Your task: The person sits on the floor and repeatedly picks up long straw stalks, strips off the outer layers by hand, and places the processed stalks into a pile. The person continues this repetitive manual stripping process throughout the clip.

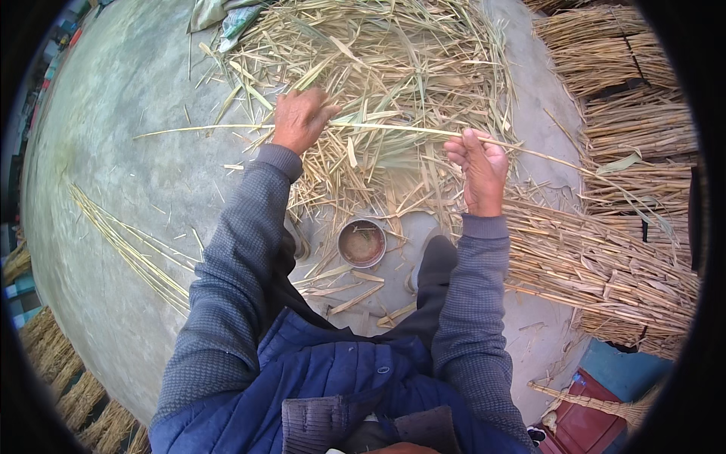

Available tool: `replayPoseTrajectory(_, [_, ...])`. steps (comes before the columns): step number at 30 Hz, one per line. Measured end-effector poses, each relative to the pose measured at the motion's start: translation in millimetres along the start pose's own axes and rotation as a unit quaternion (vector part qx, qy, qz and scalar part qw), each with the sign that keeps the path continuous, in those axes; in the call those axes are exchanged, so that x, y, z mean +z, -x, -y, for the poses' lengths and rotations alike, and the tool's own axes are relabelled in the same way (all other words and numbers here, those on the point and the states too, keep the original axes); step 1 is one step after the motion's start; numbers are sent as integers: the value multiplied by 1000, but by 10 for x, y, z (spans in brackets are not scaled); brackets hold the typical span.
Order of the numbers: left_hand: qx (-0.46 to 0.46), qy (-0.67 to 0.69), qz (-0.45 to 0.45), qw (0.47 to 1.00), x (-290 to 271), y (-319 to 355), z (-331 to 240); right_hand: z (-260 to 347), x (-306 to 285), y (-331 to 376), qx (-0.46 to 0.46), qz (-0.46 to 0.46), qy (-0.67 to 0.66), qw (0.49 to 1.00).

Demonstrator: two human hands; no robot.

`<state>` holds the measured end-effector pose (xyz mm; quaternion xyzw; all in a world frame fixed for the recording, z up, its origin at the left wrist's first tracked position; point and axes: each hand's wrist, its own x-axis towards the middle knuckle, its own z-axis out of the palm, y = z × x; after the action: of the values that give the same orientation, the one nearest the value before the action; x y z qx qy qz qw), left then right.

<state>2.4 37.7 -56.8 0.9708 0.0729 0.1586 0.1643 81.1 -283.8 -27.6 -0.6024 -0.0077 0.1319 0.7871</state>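
A long, thin reed stalk (397,129) stretches sideways in front of me, above a heap of loose leaves and cut reed pieces (401,68). My left hand (301,119) is closed around it, back of the hand up, and the thin end sticks out to the left. Farther right, my right hand (482,166) pinches the same stalk between thumb and fingers, palm turned up. Beyond that hand the stalk runs on to the right, with a leafy end over the bundles. Below the stalk, between my feet, stands a small round metal pot (361,243).
Tied reed bundles (620,136) are stacked along the right, with a loose pile of reeds (597,265) nearer me. Several peeled stalks (128,246) lie on the concrete floor (113,144) at left. A dark red box-like thing (588,416) is at lower right.
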Motion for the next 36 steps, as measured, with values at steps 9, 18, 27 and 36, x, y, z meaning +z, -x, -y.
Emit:
replayPoseTrajectory(9, [154, 41, 44, 986, -177, -43, -317, -36, 18, -58, 25, -32, -15, 999])
replayPoseTrajectory(18, [36, 286, 144, 947, -167, 17, -450, -35, 117, 9, 14, 28, -21, 999])
replayPoseTrajectory(27, [-43, 426, 141, 893, 67, -29, -692, -43, 370, 110, -18, 39, 39, 998])
replayPoseTrajectory(36, [-155, 606, 126, 770, 34, -104, -600, -166, 339, 133, -36, 74, 25, 996])
